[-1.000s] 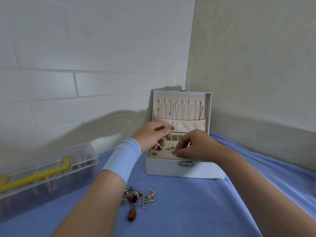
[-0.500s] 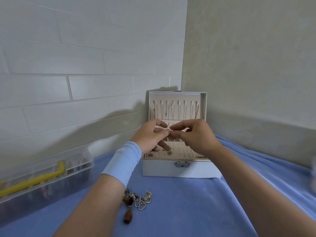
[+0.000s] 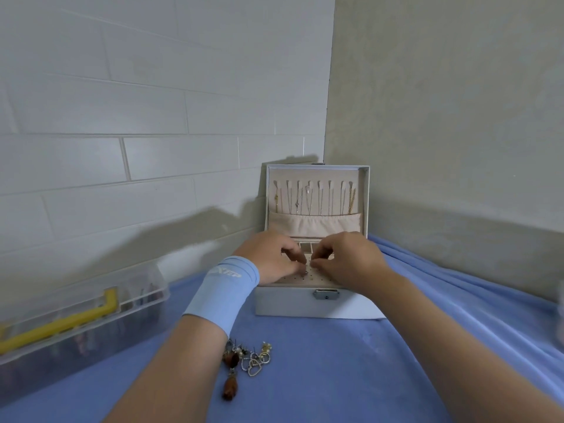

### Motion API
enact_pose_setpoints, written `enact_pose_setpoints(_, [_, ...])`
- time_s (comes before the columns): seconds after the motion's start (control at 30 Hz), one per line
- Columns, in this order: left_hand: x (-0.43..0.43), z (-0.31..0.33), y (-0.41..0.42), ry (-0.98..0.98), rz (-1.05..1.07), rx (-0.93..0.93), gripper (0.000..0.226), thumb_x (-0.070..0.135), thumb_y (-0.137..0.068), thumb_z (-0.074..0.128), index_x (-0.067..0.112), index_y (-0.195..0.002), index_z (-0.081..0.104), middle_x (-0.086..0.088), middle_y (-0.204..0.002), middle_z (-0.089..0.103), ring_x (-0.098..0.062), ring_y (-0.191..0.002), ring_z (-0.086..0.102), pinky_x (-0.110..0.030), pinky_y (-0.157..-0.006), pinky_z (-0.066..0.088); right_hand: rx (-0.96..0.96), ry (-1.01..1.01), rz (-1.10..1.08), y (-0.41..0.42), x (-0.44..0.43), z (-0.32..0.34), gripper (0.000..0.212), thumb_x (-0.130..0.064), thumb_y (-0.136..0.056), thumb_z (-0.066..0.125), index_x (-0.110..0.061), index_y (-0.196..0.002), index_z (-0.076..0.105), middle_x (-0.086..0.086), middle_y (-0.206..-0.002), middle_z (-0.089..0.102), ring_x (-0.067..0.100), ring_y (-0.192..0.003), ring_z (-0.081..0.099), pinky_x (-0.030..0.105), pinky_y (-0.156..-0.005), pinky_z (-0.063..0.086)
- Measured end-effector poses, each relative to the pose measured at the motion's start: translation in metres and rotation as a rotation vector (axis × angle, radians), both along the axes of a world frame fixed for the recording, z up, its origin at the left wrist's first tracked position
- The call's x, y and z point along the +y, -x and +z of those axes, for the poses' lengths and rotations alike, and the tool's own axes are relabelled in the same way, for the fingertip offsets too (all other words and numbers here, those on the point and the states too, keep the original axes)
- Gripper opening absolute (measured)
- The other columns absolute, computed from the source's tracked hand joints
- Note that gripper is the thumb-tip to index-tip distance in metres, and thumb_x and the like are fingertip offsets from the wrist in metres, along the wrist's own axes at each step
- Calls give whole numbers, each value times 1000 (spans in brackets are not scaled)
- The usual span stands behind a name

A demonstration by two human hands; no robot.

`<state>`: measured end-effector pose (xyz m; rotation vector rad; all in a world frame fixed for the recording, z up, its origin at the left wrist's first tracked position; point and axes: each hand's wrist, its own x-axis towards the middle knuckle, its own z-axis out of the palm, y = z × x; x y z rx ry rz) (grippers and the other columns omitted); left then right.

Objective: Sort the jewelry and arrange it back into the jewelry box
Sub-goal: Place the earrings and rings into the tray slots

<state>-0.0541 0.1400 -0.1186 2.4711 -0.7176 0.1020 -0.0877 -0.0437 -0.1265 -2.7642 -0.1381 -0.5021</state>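
Hands at the jewelry box [image 3: 317,303], which stands open on a blue cloth [image 3: 351,377] in the corner of two walls. I have my left hand [image 3: 271,261] and right hand [image 3: 351,261] low over the perforated panel [image 3: 308,277] in the box's tray, fingertips almost touching. The left fingers [image 3: 294,259] are curled and appear to pinch a small stud [image 3: 305,272] against the panel. The right fingers [image 3: 320,262] are curled in close beside it, and I cannot tell whether they hold a backing or nothing at all. Necklaces [image 3: 308,198] hang in a row inside the raised lid [image 3: 364,190]. A loose pile of earrings [image 3: 248,358], one with a brown drop, lies unsorted on the cloth near my left forearm, well apart from the box. A clear case [image 3: 76,315] with a yellow handle sits at far left.

My reading: I am seating a stud in a hole, with the pile yet to be sorted. The piece is tiny and the holes sit close together, so a slight tilt could miss the hole. The stud could then slip from the pinch into the tray or the cloth's folds, where it would be hard to find. My left forearm passes just above the pile, and dragging it back could scatter or tangle the earrings. Leaning on the tray could also shove the box.
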Motion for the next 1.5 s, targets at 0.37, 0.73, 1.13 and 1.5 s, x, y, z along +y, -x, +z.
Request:
enact_pose_setpoints(0.37, [-1, -4, -2, -52, 29, 18, 5, 37, -84, 73, 37, -89, 75, 20, -88, 65, 3, -76, 53, -17, -64, 39, 55, -29, 101, -1, -4, 4, 11, -34, -94, 66, -35, -91, 76, -22, -80, 63, -4, -67, 52, 15, -58, 36])
enact_pose_setpoints(0.73, [-1, -5, -2, -35, 25, 36, 2, 36, -84, 73, 36, -85, 74, 22, -87, 63, 4, -81, 55, -16, -66, 40, 16, 101, 46, 1, 1, 3, 11, -32, -90, 65, -37, -94, 74, -17, -99, 71, 4, -82, 57, 23, -68, 45])
enact_pose_setpoints(1.13, [-2, -4, 0, -34, 35, 39, 9, 37, -84, 74, 33, -92, 75, 19, -90, 64, 4, -78, 55, -15, -66, 40, 89, 128, 125, 2, 1, 6, 17, -28, -95, 63, -37, -98, 77, -15, -107, 69, 13, -96, 63, 35, -83, 56])
enact_pose_setpoints(1.5, [-2, 0, 6, -37, 52, 44, 7, 37, -87, 69, 34, -92, 73, 22, -83, 54, 0, -78, 53, -18, -65, 39, 140, 15, 136, 2, -2, 6, 30, -15, -95, 52, -35, -96, 75, -13, -107, 70, 13, -94, 64, 34, -83, 55])
